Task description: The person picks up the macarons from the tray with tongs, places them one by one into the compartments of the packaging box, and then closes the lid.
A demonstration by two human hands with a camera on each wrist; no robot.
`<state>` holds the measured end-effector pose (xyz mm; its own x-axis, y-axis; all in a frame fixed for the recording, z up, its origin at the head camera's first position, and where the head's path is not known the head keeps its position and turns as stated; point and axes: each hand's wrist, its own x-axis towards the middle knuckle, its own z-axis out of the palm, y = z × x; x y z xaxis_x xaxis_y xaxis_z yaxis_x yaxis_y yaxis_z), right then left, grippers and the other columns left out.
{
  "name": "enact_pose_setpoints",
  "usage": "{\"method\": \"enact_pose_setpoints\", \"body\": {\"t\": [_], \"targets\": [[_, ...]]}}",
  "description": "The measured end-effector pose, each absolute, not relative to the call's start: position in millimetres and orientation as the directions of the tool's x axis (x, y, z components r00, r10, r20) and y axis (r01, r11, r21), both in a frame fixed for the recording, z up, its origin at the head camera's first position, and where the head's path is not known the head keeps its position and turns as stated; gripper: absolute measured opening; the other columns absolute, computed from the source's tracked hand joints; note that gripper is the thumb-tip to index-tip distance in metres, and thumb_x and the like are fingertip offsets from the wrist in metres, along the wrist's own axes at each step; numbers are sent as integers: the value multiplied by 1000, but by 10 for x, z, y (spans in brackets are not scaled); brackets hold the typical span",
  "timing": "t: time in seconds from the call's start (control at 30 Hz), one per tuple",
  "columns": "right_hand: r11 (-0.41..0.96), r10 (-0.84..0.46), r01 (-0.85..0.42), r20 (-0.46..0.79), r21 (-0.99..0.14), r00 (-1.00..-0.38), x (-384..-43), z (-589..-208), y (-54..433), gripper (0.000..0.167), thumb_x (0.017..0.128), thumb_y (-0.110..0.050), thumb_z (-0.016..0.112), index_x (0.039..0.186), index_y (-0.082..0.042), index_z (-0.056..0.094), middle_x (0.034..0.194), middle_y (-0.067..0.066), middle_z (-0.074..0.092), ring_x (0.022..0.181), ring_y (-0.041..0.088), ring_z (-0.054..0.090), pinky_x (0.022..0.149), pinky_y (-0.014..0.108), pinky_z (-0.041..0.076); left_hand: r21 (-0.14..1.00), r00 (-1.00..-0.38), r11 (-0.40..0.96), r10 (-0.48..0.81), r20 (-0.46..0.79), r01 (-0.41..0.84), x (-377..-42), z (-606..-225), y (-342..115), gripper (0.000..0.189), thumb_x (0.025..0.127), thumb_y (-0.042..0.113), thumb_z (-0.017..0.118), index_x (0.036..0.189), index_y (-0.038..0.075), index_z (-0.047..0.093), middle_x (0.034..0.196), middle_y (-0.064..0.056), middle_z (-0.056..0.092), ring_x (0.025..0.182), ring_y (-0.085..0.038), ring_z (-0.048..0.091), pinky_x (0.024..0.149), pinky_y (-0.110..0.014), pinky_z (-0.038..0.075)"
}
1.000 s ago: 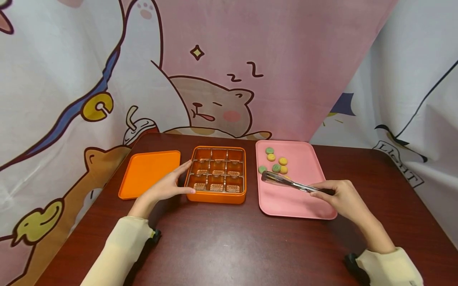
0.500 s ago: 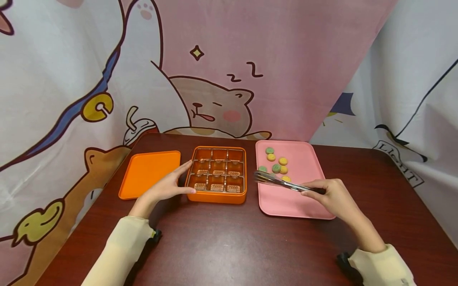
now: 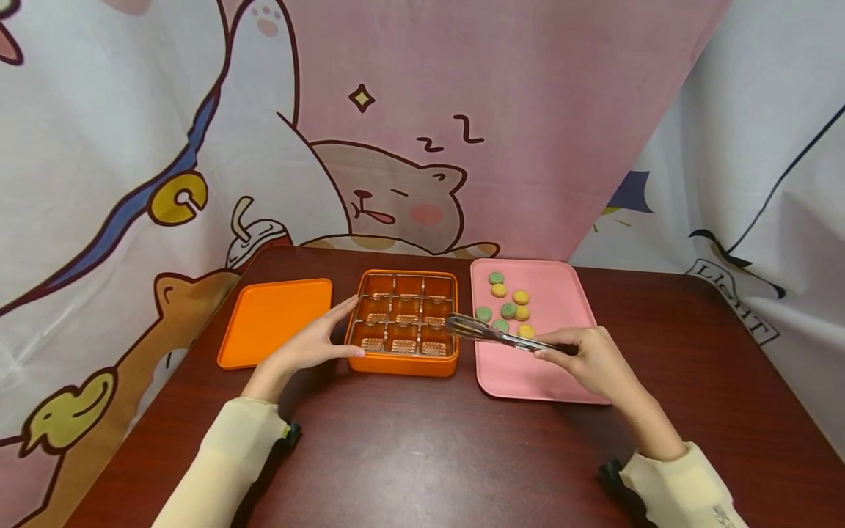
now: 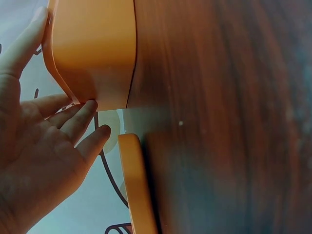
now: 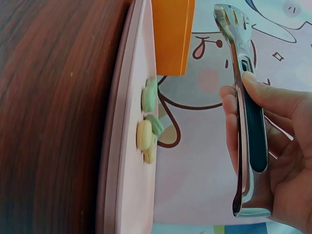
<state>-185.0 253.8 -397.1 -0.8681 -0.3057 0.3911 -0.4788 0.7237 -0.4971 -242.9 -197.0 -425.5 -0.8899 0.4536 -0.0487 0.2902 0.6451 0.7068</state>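
In the center-right of the head view, my right hand (image 3: 594, 359) holds the tongs (image 3: 485, 332) pinched between thumb and fingers at the dark handle, and their heads stand over the right edge of the orange box (image 3: 403, 364). Compared with the earlier frames, the tongs have travelled left from above the pink tray (image 3: 541, 378); the working end is now located at the box, while the macarons (image 3: 508, 311) rest on the tray's upper left part. This transfer uncovers a green macaron at the near side of the group, which the tong heads masked one second ago. No macaron shows between the tong heads; whether their tips meet, I cannot tell. My left hand (image 3: 306, 348) bears on the box with fingers and thumb spread, fingers at its left side, thumb at the near left corner; it is not clamped. Also note: box and left hand sit slightly farther right than half a second ago, narrowing the gap to the tray. The clear divided insert (image 3: 404, 346) shows no macaron. The orange lid (image 3: 277, 323) lies at left, unchanged in position.
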Motion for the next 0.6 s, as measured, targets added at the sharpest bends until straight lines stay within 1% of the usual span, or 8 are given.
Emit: {"method": "enact_pose_setpoints", "body": {"t": [0.1,0.27,0.47,0.6], "targets": [[718,-306,-463,361,-520,-881,-1853,-3959,2483,15,78,-9,83,93,-10,82,83,3,78,67,-2,56,55,18,45,710,-889,641,455,-48,290,-2430,-4252,-1967,101,85,35,79,161,12,16,168,-15,12,153,-41,17,118,-67,20],[717,-319,-458,336,-526,-886,-1878,-3976,2409,15,79,-11,83,94,-10,82,83,3,78,65,0,53,54,19,43,709,-888,641,457,-46,293,-2432,-4262,-1963,101,85,36,79,161,12,16,168,-14,12,153,-41,18,118,-66,21],[726,-327,-466,341,-507,-881,-1913,-4028,2359,14,78,-12,84,91,-9,82,79,1,77,62,-2,50,54,20,43,716,-888,636,457,-50,287,-2435,-4265,-1966,100,86,34,78,161,12,16,169,-14,12,153,-41,16,118,-67,19],[714,-333,-464,328,-524,-884,-1929,-4044,2346,14,78,-13,84,91,-8,81,78,0,76,61,-3,48,53,20,41,719,-888,633,458,-50,286,-2437,-4260,-1971,100,86,34,78,161,12,16,169,-14,11,153,-41,16,118,-67,19]]}}
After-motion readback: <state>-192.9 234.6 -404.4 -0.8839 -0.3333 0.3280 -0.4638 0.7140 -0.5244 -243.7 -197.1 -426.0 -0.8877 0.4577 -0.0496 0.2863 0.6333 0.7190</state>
